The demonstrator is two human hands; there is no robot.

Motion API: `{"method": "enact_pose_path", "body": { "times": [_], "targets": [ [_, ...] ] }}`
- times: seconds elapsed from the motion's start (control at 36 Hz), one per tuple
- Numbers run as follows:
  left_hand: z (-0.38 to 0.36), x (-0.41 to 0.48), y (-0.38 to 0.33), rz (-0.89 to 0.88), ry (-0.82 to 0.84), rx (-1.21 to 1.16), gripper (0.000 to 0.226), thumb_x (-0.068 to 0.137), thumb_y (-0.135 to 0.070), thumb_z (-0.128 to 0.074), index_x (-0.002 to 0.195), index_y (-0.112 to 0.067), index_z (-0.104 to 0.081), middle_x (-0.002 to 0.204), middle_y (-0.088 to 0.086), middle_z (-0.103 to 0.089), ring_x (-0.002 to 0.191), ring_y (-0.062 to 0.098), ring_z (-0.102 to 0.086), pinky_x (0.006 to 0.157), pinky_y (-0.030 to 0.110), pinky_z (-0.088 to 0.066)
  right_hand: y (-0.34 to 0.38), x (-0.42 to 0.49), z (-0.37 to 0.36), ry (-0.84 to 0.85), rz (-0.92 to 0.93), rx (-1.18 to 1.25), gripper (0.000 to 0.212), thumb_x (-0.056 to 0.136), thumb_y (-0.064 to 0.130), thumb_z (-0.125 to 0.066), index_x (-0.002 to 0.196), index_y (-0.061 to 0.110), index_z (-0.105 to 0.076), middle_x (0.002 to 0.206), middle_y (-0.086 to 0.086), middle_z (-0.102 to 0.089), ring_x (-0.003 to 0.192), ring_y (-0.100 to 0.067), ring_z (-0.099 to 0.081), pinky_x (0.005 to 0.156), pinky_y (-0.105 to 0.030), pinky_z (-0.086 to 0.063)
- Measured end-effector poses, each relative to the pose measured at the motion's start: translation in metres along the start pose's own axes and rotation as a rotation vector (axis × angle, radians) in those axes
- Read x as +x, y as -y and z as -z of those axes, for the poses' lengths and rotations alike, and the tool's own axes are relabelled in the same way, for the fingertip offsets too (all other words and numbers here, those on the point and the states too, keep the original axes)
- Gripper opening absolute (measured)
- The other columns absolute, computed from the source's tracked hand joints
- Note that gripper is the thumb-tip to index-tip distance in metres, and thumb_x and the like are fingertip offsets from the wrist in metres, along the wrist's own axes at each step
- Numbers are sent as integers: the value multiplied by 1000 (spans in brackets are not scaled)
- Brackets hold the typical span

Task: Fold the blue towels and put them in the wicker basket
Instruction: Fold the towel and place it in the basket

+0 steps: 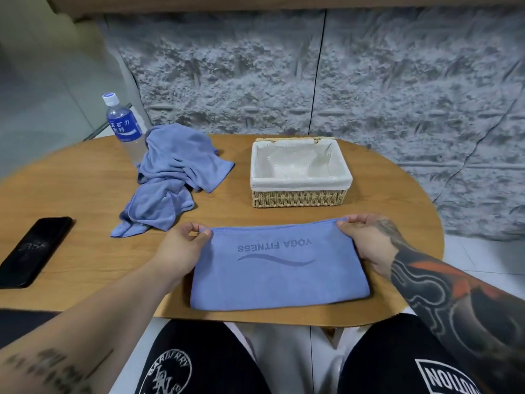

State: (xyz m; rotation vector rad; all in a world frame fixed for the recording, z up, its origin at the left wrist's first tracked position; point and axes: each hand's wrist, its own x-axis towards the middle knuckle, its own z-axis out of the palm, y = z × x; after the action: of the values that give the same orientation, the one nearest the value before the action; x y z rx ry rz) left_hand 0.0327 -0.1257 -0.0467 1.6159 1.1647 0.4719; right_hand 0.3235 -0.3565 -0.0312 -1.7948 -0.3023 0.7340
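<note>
A blue towel (279, 275) printed "YOGA FITNESS" lies folded flat on the near part of the wooden table (85, 194). My left hand (181, 245) pinches its far left corner. My right hand (366, 240) pinches its far right corner. A heap of crumpled blue towels (173, 177) lies at the left behind it. The wicker basket (299, 199) with a white cloth liner stands beyond the folded towel, and nothing lies inside it.
A water bottle (123, 127) with a blue label stands at the back left, touching the crumpled heap. A black phone (34, 250) lies near the table's left edge. A grey textured wall rises behind the table. My knees show below the near edge.
</note>
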Motion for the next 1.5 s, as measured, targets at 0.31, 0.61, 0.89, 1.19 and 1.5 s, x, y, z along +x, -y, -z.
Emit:
{"method": "enact_pose_path", "body": {
  "times": [0.31, 0.61, 0.89, 1.19, 1.5],
  "targets": [
    [-8, 16, -12, -109, -97, 255, 14, 103, -32, -56, 92, -23, -59, 55, -1, -47, 41, 12, -39, 39, 24, -29, -3, 32, -17, -176, 107, -282, 5, 90, 20, -74, 85, 20, -73, 68, -5, -73, 51, -19, -58, 52, -25, -41],
    [-12, 29, -18, -171, -112, 564, 12, 101, -35, -59, 92, -26, -59, 55, 3, -59, 51, 20, -57, 46, 26, -35, -3, 34, -17, -147, 245, -542, 10, 96, 22, -68, 86, 24, -69, 54, 5, -57, 43, -16, -51, 40, -23, -40],
    [1, 41, -12, -222, -98, 814, 28, 93, -56, -64, 101, -29, -67, 90, 0, -62, 79, 19, -61, 64, 35, -47, -5, 40, -13, -121, 313, -823, 19, 94, 42, -71, 103, 27, -67, 92, 0, -68, 76, -19, -63, 62, -27, -44],
    [-4, 30, -33, -152, -26, 839, 29, 99, -47, -62, 93, -18, -59, 79, 1, -62, 71, 16, -55, 54, 31, -34, 13, 30, -7, 15, 272, -881, 22, 95, 44, -70, 89, 25, -60, 86, 3, -65, 80, -16, -61, 59, -28, -36],
    [3, 0, -35, -36, 0, 127, 47, 97, -27, -68, 135, -38, -44, 97, 8, -70, 83, 22, -65, 69, 30, -47, 16, 13, -6, -11, 256, -385, 31, 88, 34, -80, 108, 39, -57, 90, -7, -78, 80, -40, -74, 70, -47, -60]
  ]
}}
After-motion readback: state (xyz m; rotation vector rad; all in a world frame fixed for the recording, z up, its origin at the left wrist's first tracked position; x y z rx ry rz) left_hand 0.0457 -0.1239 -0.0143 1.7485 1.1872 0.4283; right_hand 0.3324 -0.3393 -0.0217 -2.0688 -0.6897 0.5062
